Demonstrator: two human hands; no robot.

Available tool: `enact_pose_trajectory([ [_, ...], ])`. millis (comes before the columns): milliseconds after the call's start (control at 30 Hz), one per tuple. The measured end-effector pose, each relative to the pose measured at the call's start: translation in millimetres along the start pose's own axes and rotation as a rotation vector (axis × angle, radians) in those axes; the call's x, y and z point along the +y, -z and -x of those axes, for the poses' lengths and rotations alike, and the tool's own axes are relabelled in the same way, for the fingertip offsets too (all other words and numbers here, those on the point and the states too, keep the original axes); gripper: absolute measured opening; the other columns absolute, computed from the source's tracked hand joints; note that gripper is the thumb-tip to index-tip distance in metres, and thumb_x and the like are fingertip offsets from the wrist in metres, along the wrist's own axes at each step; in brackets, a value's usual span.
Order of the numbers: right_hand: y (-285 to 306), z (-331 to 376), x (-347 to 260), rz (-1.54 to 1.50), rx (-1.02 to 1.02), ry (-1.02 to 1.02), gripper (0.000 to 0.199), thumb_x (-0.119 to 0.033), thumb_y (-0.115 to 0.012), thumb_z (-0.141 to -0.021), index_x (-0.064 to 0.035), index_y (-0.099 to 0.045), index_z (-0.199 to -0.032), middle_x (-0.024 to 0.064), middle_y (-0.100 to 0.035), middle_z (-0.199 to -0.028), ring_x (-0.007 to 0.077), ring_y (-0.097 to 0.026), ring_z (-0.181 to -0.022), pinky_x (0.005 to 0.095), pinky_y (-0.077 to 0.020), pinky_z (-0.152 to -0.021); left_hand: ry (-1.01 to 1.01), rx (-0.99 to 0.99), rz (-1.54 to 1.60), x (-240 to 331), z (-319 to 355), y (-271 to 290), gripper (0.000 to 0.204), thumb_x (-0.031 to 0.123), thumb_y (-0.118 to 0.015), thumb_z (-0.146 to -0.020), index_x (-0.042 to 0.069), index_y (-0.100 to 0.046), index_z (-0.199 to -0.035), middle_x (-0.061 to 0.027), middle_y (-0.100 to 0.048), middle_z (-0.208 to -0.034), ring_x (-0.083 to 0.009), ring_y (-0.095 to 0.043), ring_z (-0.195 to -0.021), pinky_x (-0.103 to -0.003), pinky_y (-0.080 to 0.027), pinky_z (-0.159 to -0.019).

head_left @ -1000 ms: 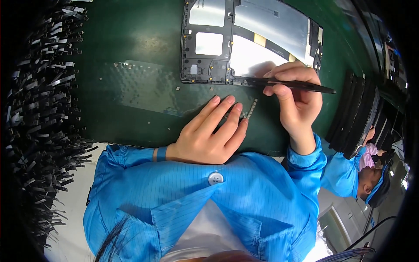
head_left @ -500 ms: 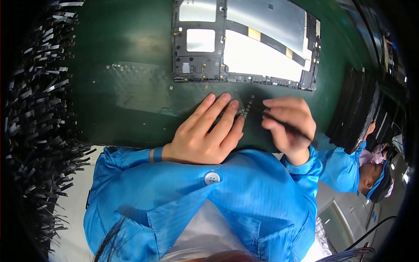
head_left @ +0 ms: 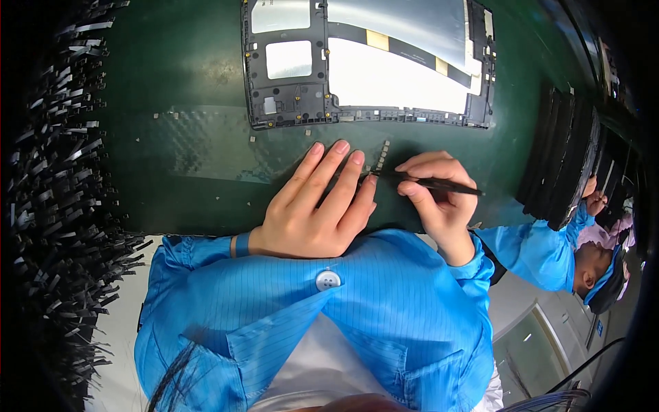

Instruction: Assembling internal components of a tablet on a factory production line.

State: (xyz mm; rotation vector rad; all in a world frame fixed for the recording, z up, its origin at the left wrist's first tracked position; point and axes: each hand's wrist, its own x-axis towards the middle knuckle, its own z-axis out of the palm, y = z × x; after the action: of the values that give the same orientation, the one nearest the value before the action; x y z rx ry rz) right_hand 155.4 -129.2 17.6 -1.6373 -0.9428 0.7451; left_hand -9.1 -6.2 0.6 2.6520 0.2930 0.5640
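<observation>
My left hand point(head_left: 312, 209) lies palm down on the green table, fingers stretched forward and slightly spread. In my right hand point(head_left: 439, 196), black tweezers point(head_left: 449, 185) are pinched between thumb and fingers. Their tip points left, close to my left hand's rightmost fingertip. A short row of tiny pale pieces point(head_left: 383, 156) runs away from that spot; whether the tips grip one cannot be made out. Beyond both hands lies a flat black device frame point(head_left: 292, 106) with silver and white panels and a dark strip with yellowish patches.
A clear sheet point(head_left: 223, 151) lies left of my hand, with scattered small bits around it. Dark strips point(head_left: 62, 178) hang densely along the left edge. Stacked black panels point(head_left: 559, 161) stand at right, near a co-worker in a blue sleeve point(head_left: 539, 254).
My right hand has brought the tweezers' tip in beside my left fingertips. The frame and table appear shifted left in the view. My left hand stays flat.
</observation>
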Motion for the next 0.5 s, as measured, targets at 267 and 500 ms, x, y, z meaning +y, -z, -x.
enact_pose_trajectory([
  [267,-0.2,4.9,-6.1,0.322,-0.095,0.513,0.029,0.0,-0.078,-0.07,0.0015,-0.059,-0.092,0.0181,-0.066,-0.088,0.0277,-0.067,-0.074,0.0336,-0.0547,-0.061,-0.02,0.069,0.005,-1.0,3.2,-4.8,0.019,0.019,-0.067,-0.078,0.009,-0.069,-0.094,-0.0174,-0.061,-0.116,-0.0358,-0.058,-0.111,-0.048,-0.047,-0.095],
  [500,7.4,-59.5,-14.7,-0.028,-0.056,0.245,0.022,0.004,-0.068,-0.079,0.0026,-0.053,-0.095,0.0159,-0.06,-0.093,0.0235,-0.062,-0.086,0.0322,-0.0511,-0.075,-0.011,0.099,0.013,-2.9,3.9,-5.6,0.02,0.02,-0.068,-0.077,0.009,-0.069,-0.093,-0.0174,-0.061,-0.116,-0.0358,-0.058,-0.112,-0.048,-0.047,-0.095],
])
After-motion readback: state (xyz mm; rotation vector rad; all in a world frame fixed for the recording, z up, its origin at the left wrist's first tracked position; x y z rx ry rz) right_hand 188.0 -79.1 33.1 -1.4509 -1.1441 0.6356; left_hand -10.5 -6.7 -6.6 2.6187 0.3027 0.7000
